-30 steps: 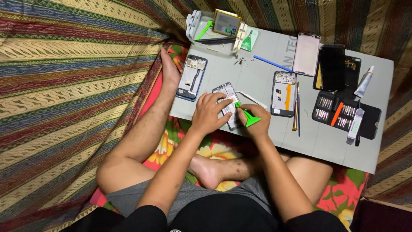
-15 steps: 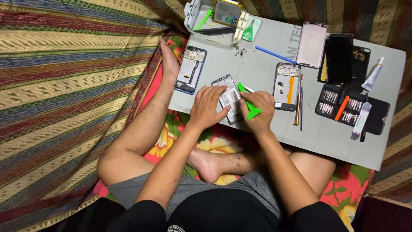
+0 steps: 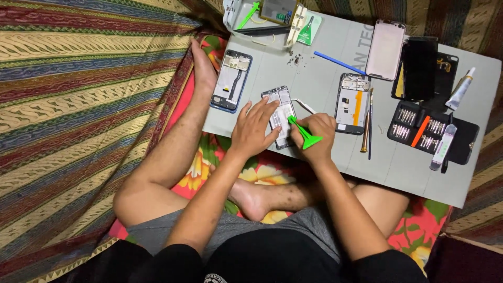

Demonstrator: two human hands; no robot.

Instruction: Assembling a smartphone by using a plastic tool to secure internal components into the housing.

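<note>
An opened phone body (image 3: 281, 111) with bare metal insides lies on the grey work mat (image 3: 325, 84) in front of me. My left hand (image 3: 255, 128) rests flat on its lower left side, fingers spread, pressing it down. My right hand (image 3: 316, 136) grips a green plastic pry tool (image 3: 304, 133), whose thin tip touches the phone's lower right edge. A white ribbon strip (image 3: 304, 106) sticks out from the phone's right side.
A blue-framed open phone (image 3: 231, 81) lies left, another open frame (image 3: 352, 103) right, beside two screwdrivers (image 3: 367, 126). A bit set (image 3: 419, 131), pink back cover (image 3: 385, 50), black screen (image 3: 419, 68), glue tube (image 3: 460, 89), blue spudger (image 3: 338, 62) and tray (image 3: 246, 21) sit farther off.
The view has shifted slightly; my hands stay on the phone, the green tool held at nearly the same spot on its lower right edge.
</note>
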